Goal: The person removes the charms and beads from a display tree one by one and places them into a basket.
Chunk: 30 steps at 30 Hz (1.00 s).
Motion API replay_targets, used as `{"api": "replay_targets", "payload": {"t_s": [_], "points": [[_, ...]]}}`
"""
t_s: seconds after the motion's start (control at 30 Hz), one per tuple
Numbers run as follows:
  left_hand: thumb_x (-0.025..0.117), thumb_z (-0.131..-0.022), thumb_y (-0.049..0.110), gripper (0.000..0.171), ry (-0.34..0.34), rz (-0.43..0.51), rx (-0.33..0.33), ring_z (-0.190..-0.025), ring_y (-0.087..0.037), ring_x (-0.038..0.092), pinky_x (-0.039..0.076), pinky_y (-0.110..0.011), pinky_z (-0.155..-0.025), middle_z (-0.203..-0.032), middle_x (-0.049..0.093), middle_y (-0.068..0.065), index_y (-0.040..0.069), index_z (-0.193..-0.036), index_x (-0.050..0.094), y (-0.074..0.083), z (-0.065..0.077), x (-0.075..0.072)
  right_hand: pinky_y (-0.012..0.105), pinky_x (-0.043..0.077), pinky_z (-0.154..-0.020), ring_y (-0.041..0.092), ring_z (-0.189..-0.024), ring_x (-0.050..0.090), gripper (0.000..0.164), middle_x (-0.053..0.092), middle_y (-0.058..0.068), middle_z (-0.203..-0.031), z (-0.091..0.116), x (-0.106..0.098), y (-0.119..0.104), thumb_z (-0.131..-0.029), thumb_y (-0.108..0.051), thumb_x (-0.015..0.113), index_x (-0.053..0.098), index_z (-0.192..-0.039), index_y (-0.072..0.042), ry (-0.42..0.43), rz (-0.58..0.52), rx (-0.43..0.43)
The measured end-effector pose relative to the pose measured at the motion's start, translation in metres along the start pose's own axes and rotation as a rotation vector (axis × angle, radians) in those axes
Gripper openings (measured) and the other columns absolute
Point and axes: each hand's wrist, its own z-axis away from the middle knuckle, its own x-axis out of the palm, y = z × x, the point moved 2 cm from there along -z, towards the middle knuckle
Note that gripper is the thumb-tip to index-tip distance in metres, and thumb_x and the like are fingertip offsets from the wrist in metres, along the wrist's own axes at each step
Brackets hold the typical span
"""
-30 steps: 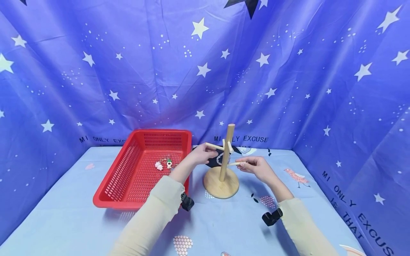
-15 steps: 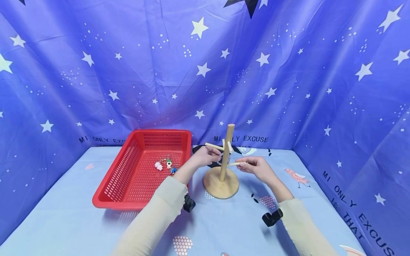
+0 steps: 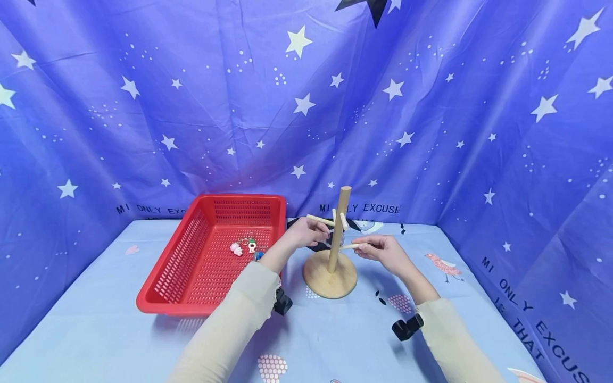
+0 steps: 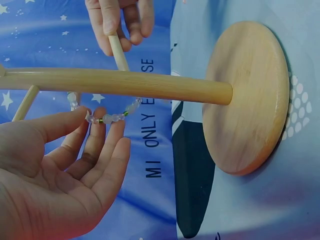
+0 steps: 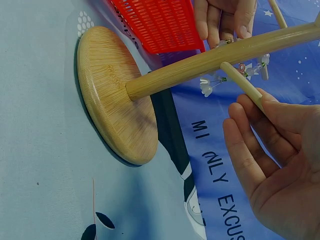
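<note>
A wooden peg stand (image 3: 338,234) stands upright on its round base (image 3: 330,274). My left hand (image 3: 309,234) is left of the post, below the upper left peg (image 3: 320,218). Its thumb and fingertips pinch a bracelet of clear and pale beads with green ones (image 4: 112,118). The bracelet runs behind the post; a white flower charm (image 5: 206,86) dangles from it. I cannot tell whether a peg passes through the loop. On the right, my right hand (image 3: 387,252) pinches the outer end of the lower peg (image 5: 242,82) between thumb and finger.
Left of the stand sits a red perforated basket (image 3: 167,307). In it lie a pink and white charm (image 3: 236,248), a green-topped charm (image 3: 251,245) and a blue one (image 3: 258,256). A starry blue curtain (image 3: 230,106) hangs behind the table (image 3: 86,298).
My left hand has moved right and slightly down, bringing the bracelet from below the upper left peg to the post. The right hand stays at the lower peg.
</note>
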Motion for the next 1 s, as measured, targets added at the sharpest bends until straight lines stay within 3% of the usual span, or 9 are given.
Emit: {"api": "replay_targets", "payload": {"t_s": [0.23,0.5,0.87,1.0], "points": [[0.065,-0.093,0.002,0.015,0.023,0.047,-0.001,-0.098,-0.028,0.073,0.062,-0.035,-0.085,-0.105,0.074,-0.017,-0.003,-0.106,0.07,0.002,-0.006,0.0,0.026,0.058,-0.089,0.001,-0.091,0.07,0.031,0.064,0.034,-0.12,0.003,-0.004,0.001,-0.1,-0.003,0.056,0.059,-0.124,0.016,0.016,0.005,0.014],[0.066,-0.091,-0.002,0.013,0.09,0.175,-0.034,-0.068,-0.012,0.066,0.063,-0.034,-0.076,-0.097,0.075,-0.018,-0.001,-0.104,0.065,-0.001,-0.014,-0.003,0.026,0.058,-0.089,0.001,-0.092,0.07,0.031,0.061,0.037,-0.122,0.003,-0.003,0.001,-0.1,-0.003,0.056,0.058,-0.124,0.016,0.005,0.005,0.006],[0.058,-0.093,-0.009,0.021,0.196,0.313,-0.017,-0.066,-0.012,0.066,0.063,-0.033,-0.072,-0.11,0.073,-0.022,-0.005,-0.112,0.067,0.002,-0.023,-0.013,0.026,0.058,-0.09,0.003,-0.093,0.071,0.031,0.061,0.037,-0.124,0.0,0.0,0.0,-0.1,-0.003,0.055,0.058,-0.125,0.016,0.002,0.0,0.014],[0.063,-0.092,-0.006,0.018,0.231,0.349,-0.012,-0.064,-0.011,0.064,0.063,-0.032,-0.069,-0.101,0.075,-0.018,-0.005,-0.11,0.067,0.004,-0.027,-0.016,0.026,0.058,-0.09,0.004,-0.093,0.071,0.031,0.063,0.035,-0.122,-0.001,0.001,0.0,-0.1,-0.003,0.055,0.059,-0.124,0.016,0.006,-0.004,0.016]]}}
